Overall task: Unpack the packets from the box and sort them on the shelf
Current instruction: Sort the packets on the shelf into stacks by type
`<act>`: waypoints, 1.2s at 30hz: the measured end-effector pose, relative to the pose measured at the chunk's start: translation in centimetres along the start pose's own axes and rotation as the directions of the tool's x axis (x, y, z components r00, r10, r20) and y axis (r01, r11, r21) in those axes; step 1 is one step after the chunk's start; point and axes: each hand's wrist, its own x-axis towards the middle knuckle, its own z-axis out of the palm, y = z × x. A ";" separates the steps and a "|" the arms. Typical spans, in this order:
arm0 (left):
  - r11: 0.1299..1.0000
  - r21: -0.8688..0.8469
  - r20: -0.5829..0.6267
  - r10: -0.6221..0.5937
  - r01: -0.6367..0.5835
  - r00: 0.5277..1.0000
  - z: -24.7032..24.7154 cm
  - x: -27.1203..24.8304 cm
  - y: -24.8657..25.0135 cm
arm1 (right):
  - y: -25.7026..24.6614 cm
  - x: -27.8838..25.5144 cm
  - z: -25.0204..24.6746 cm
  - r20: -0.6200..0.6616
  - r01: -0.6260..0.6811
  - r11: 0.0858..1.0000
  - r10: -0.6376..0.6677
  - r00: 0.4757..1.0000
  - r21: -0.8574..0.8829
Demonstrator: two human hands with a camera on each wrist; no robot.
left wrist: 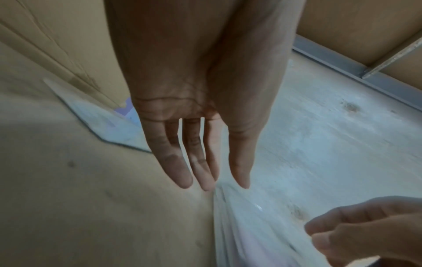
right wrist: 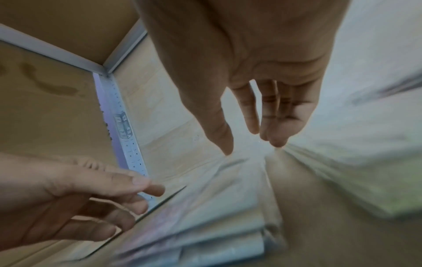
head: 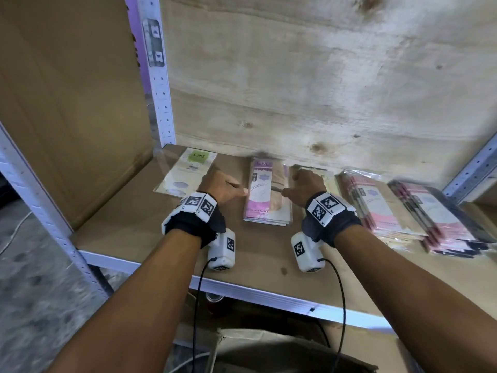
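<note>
Flanking the purple packet stack: left hand, right hand, each grip released.

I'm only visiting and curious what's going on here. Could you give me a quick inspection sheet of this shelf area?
Surface: brown shelf board with a pale metal front edge.
Job's things: a green-label packet, a purple-label stack, a cream packet and two pink-label stacks lying in a row.
Clutter: nothing seen.
Hands: left hand and right hand open, either side of the purple-label stack, holding nothing.
Cables: black cables hang from the wrist cameras.
Surroundings: plywood back panel; a cardboard box below.
</note>
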 end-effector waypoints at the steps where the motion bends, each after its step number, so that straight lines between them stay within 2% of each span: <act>1: 1.000 -0.008 -0.035 -0.003 0.003 0.999 -1.0 -0.1 -0.3 | -0.4 0.0 -0.5 -0.024 0.033 0.999 -0.034 0.999 -0.012; 4: 0.999 -0.045 -0.148 -0.021 0.014 0.989 -4.2 -0.3 -1.6 | -2.5 0.2 -1.4 -0.068 0.137 0.989 -0.133 0.989 0.062; 7: 0.997 -0.082 -0.184 -0.024 0.009 0.983 -7.5 -0.7 -3.2 | -6.3 0.6 -0.5 0.008 0.191 0.961 -0.197 0.980 0.199; 10: 0.994 -0.106 -0.231 -0.050 0.026 0.972 -10.2 -1.0 -5.1 | -10.1 1.1 2.0 0.227 0.081 0.869 -0.216 0.950 0.487; 13: 0.992 -0.082 -0.292 -0.113 0.093 0.950 -12.0 -0.9 -7.1 | -13.3 1.7 4.9 0.347 -0.022 0.836 -0.203 0.916 0.548; 15: 0.987 -0.083 -0.258 -0.155 0.138 0.954 -12.2 -0.7 -8.1 | -14.8 1.9 6.7 0.364 -0.047 0.823 -0.198 0.910 0.566; 17: 0.984 -0.074 -0.176 -0.175 0.164 0.969 -12.0 -0.3 -8.9 | -15.6 2.3 8.3 0.366 -0.078 0.812 -0.173 0.915 0.579; 19: 0.988 0.013 -0.111 -0.153 0.155 0.982 -11.8 0.1 -9.4 | -15.9 2.5 9.5 0.367 -0.127 0.774 -0.143 0.919 0.621; 22: 0.991 0.043 -0.091 -0.125 0.130 0.988 -11.7 0.4 -9.7 | -16.0 2.9 10.3 0.379 -0.214 0.700 -0.086 0.922 0.681; 25: 0.986 0.025 -0.048 -0.164 0.165 0.985 -11.6 0.5 -9.7 | -15.7 2.8 10.2 0.406 -0.287 0.670 -0.022 0.914 0.684; 28: 0.963 -0.130 0.091 -0.224 0.235 0.970 -11.2 0.0 -9.3 | -15.0 2.1 9.4 0.367 -0.222 0.710 -0.055 0.928 0.668; 31: 0.945 -0.173 0.185 -0.246 0.278 0.952 -11.0 -0.8 -8.7 | -14.3 0.7 7.8 0.332 -0.179 0.684 -0.098 0.938 0.707; 34: 0.887 -0.355 0.131 -0.266 0.296 0.955 -10.8 -1.3 -7.3 | -13.4 -0.4 5.2 0.255 -0.078 0.690 -0.159 0.954 0.720; 36: 0.782 -0.568 0.084 -0.255 0.257 0.963 -10.7 -1.6 -5.8 | -12.4 -1.2 2.8 0.155 0.076 0.756 -0.231 0.961 0.650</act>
